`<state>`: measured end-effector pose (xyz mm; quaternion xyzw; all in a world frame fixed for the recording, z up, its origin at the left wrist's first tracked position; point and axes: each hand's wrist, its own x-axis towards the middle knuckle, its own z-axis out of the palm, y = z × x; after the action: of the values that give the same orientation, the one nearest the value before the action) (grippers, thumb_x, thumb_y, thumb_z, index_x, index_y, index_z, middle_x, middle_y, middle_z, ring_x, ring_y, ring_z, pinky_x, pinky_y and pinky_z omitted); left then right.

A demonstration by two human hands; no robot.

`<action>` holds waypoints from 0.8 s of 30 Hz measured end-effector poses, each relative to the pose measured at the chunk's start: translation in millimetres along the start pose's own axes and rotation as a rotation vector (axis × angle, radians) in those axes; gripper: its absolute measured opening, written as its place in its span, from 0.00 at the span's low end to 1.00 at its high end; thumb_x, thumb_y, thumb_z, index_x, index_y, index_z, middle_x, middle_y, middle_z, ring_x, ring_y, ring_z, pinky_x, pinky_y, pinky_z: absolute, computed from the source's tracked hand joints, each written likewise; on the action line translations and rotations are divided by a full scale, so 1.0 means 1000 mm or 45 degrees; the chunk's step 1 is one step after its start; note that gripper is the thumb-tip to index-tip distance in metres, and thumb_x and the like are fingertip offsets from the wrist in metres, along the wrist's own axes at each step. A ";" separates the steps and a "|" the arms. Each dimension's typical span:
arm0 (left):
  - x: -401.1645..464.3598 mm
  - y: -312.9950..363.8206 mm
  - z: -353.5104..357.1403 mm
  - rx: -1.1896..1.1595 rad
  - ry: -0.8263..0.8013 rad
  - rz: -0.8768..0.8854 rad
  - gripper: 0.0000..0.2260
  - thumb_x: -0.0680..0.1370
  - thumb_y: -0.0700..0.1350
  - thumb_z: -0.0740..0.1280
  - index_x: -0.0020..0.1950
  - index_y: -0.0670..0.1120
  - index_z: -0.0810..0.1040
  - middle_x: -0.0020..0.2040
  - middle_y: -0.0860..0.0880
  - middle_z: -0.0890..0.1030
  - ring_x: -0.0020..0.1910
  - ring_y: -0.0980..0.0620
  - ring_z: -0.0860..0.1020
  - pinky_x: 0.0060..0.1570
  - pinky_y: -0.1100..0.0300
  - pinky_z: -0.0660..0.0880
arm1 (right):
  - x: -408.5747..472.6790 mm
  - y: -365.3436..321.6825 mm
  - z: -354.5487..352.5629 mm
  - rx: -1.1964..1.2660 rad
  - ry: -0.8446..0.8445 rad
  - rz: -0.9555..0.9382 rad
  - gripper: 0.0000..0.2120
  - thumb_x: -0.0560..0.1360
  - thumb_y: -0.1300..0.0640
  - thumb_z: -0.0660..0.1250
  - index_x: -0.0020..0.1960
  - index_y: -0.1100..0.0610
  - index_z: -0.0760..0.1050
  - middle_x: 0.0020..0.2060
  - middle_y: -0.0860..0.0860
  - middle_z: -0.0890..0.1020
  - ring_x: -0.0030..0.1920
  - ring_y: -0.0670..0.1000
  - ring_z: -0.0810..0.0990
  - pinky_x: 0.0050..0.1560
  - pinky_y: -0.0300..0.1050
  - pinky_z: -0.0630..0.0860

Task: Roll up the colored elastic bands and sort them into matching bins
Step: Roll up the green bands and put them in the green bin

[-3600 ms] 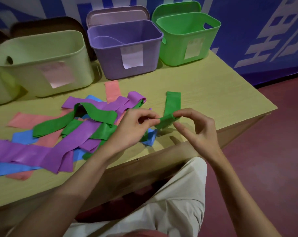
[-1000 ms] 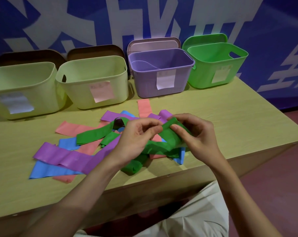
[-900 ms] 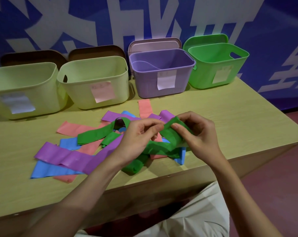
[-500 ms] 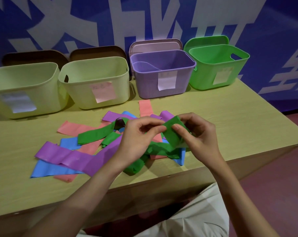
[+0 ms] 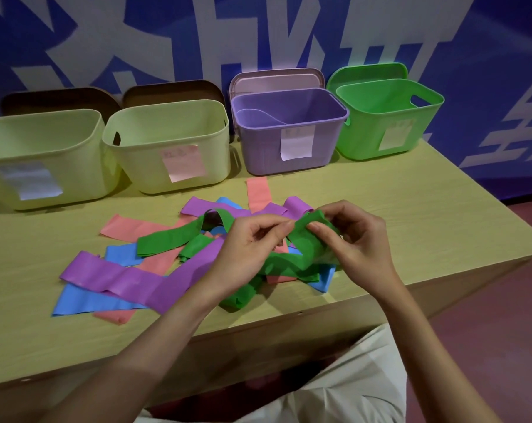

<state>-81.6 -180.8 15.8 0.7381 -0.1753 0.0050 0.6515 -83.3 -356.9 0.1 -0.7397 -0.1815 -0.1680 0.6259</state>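
Both my hands pinch one green elastic band (image 5: 305,239) just above the table. My left hand (image 5: 252,242) grips its near end with thumb and fingers; my right hand (image 5: 356,236) holds the partly rolled coil of it. The band's loose tail (image 5: 243,296) trails down toward the table's front edge. Under and left of my hands lies a heap of flat bands: purple (image 5: 121,277), blue (image 5: 84,300), pink (image 5: 127,227) and another green one (image 5: 170,238). A green bin (image 5: 389,117) stands at the back right, with a purple bin (image 5: 289,132) left of it.
Two pale yellow-green bins (image 5: 167,145) (image 5: 41,157) with paper labels stand at the back left. Lids lean behind the bins against the blue wall. The wooden table (image 5: 426,209) ends at the right; its front edge is close to my lap.
Since 3.6 s ago the view has tilted up and the flat green band has become a thicker coil between my fingers. Over the last second my hands barely moved.
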 end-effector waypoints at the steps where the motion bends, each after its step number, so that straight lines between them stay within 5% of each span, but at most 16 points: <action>1: -0.001 0.000 0.000 0.008 0.005 0.021 0.05 0.76 0.36 0.66 0.49 0.40 0.82 0.36 0.48 0.79 0.35 0.60 0.76 0.38 0.69 0.72 | 0.000 0.001 0.000 -0.003 -0.006 0.008 0.04 0.71 0.62 0.72 0.44 0.60 0.78 0.37 0.54 0.81 0.38 0.47 0.78 0.40 0.39 0.76; 4: -0.004 -0.004 0.000 0.066 0.043 0.048 0.06 0.74 0.37 0.70 0.48 0.45 0.81 0.40 0.48 0.80 0.41 0.52 0.79 0.44 0.58 0.78 | 0.000 0.002 0.002 0.008 -0.015 0.028 0.04 0.71 0.61 0.71 0.44 0.60 0.78 0.37 0.52 0.81 0.38 0.46 0.77 0.40 0.38 0.75; 9: 0.000 -0.005 0.000 0.107 0.097 0.064 0.08 0.75 0.35 0.68 0.44 0.48 0.81 0.35 0.55 0.80 0.35 0.60 0.76 0.39 0.68 0.72 | -0.003 -0.001 0.008 0.142 -0.011 0.051 0.09 0.72 0.56 0.72 0.50 0.55 0.78 0.38 0.49 0.81 0.40 0.43 0.79 0.43 0.35 0.76; 13: 0.001 -0.007 -0.001 0.063 0.085 0.061 0.09 0.77 0.36 0.66 0.44 0.50 0.80 0.35 0.50 0.81 0.35 0.56 0.78 0.39 0.65 0.74 | -0.003 -0.002 0.005 0.092 -0.014 0.024 0.14 0.74 0.64 0.69 0.59 0.59 0.77 0.35 0.43 0.78 0.37 0.40 0.76 0.41 0.32 0.73; 18: -0.002 -0.009 -0.003 0.114 -0.005 0.027 0.09 0.78 0.43 0.62 0.44 0.49 0.81 0.35 0.49 0.82 0.36 0.55 0.78 0.39 0.66 0.74 | -0.003 0.001 0.006 0.031 0.024 0.016 0.07 0.73 0.56 0.70 0.50 0.54 0.80 0.42 0.46 0.83 0.42 0.44 0.80 0.45 0.37 0.76; 24: -0.005 -0.011 -0.004 0.166 -0.023 0.042 0.15 0.77 0.50 0.61 0.44 0.40 0.82 0.36 0.45 0.81 0.36 0.57 0.77 0.38 0.68 0.70 | -0.006 0.004 0.009 -0.003 0.029 0.009 0.05 0.74 0.61 0.69 0.46 0.52 0.78 0.38 0.42 0.81 0.39 0.39 0.78 0.42 0.32 0.73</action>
<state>-82.3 -175.2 4.3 0.7760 -0.1926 0.0207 0.6002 -85.9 -349.1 -7.7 -0.7391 -0.1716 -0.1744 0.6276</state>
